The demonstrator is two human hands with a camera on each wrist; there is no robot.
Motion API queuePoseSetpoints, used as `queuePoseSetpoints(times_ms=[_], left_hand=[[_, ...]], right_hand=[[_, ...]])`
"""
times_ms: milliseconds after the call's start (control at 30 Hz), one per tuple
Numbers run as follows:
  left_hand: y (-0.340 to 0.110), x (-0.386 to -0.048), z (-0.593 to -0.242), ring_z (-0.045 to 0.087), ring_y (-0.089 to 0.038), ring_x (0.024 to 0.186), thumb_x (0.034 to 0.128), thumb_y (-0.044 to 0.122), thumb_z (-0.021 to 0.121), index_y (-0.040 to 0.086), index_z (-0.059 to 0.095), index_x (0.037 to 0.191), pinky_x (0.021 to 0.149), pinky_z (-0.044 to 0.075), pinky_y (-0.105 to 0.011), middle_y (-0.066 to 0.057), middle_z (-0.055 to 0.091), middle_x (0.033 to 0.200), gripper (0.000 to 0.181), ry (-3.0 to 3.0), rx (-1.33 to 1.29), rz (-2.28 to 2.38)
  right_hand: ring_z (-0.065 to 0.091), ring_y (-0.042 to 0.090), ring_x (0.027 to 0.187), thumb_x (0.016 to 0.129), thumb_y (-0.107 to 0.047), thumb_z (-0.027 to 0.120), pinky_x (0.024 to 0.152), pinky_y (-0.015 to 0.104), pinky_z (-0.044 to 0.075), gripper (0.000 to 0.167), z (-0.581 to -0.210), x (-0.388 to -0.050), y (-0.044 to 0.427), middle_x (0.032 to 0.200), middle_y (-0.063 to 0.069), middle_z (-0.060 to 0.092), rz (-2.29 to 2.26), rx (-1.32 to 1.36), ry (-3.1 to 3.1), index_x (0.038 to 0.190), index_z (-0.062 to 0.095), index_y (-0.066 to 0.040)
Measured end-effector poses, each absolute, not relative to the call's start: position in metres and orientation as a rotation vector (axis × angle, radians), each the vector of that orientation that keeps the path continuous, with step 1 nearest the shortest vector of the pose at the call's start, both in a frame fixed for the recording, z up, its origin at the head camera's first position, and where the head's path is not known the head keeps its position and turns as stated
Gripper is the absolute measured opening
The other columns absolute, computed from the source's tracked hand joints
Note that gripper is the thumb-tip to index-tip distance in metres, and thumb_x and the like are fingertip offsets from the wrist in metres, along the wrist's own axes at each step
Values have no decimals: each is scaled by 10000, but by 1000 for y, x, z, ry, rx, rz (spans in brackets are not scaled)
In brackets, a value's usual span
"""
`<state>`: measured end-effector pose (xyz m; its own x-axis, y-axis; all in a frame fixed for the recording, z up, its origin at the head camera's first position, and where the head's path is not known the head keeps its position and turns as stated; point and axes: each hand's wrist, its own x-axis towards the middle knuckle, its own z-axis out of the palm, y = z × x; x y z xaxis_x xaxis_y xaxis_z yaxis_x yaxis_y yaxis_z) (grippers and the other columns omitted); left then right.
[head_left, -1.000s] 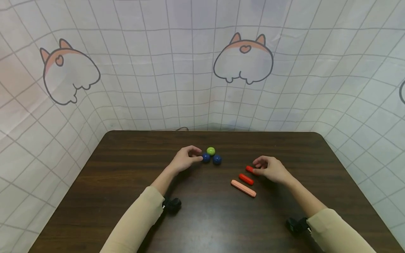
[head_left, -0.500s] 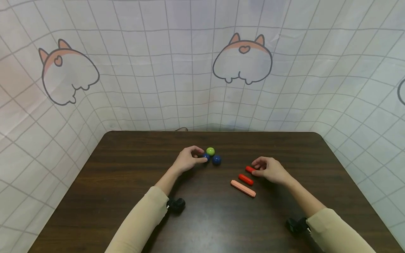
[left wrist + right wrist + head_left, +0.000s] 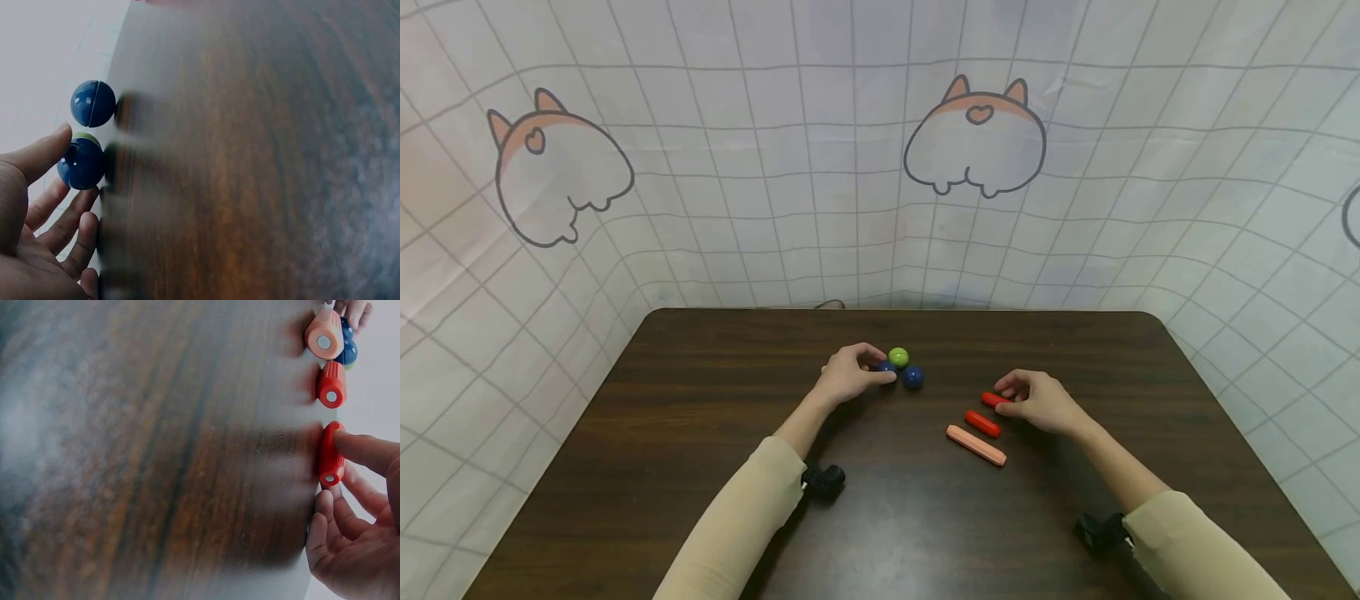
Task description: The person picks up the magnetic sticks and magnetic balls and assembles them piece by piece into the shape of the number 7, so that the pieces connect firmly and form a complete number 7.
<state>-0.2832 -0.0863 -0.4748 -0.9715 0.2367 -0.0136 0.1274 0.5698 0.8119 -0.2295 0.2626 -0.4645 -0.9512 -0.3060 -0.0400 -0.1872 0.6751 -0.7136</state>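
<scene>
My left hand pinches a blue ball between thumb and fingers at the table's back middle. Close beside it are a second blue ball and a light green ball, mostly hidden in the left wrist view. To the right, the thumb and fingers of my right hand hold a short red rod with a metal disc in its end. Nearer the front lie another short red rod and a longer peach-coloured rod, roughly parallel to it and apart.
All the pieces are on a dark wood-grain table. Behind it hangs a white grid-patterned cloth with cartoon animal drawings. A black wrist camera sits on the left wrist, another camera on the right.
My left hand has moved slightly right, and its thumb now lies across the near blue ball. The right hand stays at the red rod, and the rods have not visibly moved.
</scene>
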Motion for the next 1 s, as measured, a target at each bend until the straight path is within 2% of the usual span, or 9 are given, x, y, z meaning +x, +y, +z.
queuePoseSetpoints(times_ms=[300, 533, 633, 800, 1000], left_hand=[[-86, -284, -475, 578, -220, 975, 878, 315, 845, 147, 743, 1127, 943, 296, -512, 11, 713, 1109, 318, 2685, 332, 1349], [-89, -284, -475, 618, -224, 1014, 890, 286, 834, 138, 740, 1142, 1040, 282, -563, -10, 712, 1107, 307, 2653, 336, 1382], [-89, -283, -476, 622, -237, 1047, 895, 267, 831, 124, 738, 1163, 1039, 328, -552, -30, 714, 1127, 318, 2630, 343, 1412], [-91, -283, -478, 617, -238, 1054, 903, 249, 825, 116, 740, 1177, 963, 454, -475, -35, 708, 1131, 316, 2592, 346, 1447], [-95, -284, -482, 625, -222, 1020, 897, 236, 832, 110, 744, 1171, 889, 508, -427, -37, 704, 1098, 315, 2582, 362, 1453]], right_hand=[[589, 225, 858, 904, -108, 786, 755, 388, 474, 283, -467, -232, 262, 991, 67, 657, -1119, -413, 2735, 1147, 693, 3], [554, 214, 788, 893, -89, 789, 684, 375, 449, 277, -469, -234, 263, 956, 51, 658, -1072, -403, 2744, 1147, 714, -7], [543, 212, 775, 902, -90, 780, 671, 371, 440, 266, -468, -233, 263, 951, 49, 659, -1050, -393, 2745, 1151, 726, -15], [547, 208, 765, 920, -101, 765, 669, 369, 447, 241, -468, -232, 264, 940, 47, 664, -1034, -412, 2751, 1145, 740, -20], [564, 201, 786, 936, -109, 748, 687, 367, 464, 237, -466, -233, 264, 947, 41, 672, -1028, -432, 2759, 1155, 737, -18]])
